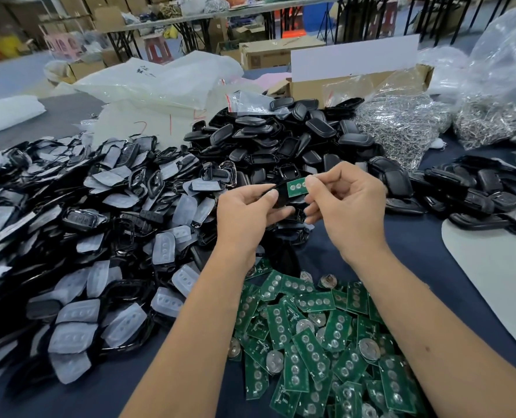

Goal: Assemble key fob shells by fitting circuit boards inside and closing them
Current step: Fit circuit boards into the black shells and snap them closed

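At the bench (416, 254), my left hand (244, 212) grips a black key fob shell (281, 197), its fingers (269, 196) curled round it, while my right hand (347, 203) pinches a green circuit board (297, 186) against the shell's top end. Heaps crowd every side: below my fingers, a spread of green boards (317, 336), some with coin cells; to their left, shell halves with translucent button pads (78, 236); beyond them, a mound of black shell backs (281, 137). Farther out to the right, clear bags (401, 122) hold metal rings, and an open cardboard box (356, 82) stands behind the mound. A plastic bag (148, 122) beyond and to the left bears red marks I cannot read.
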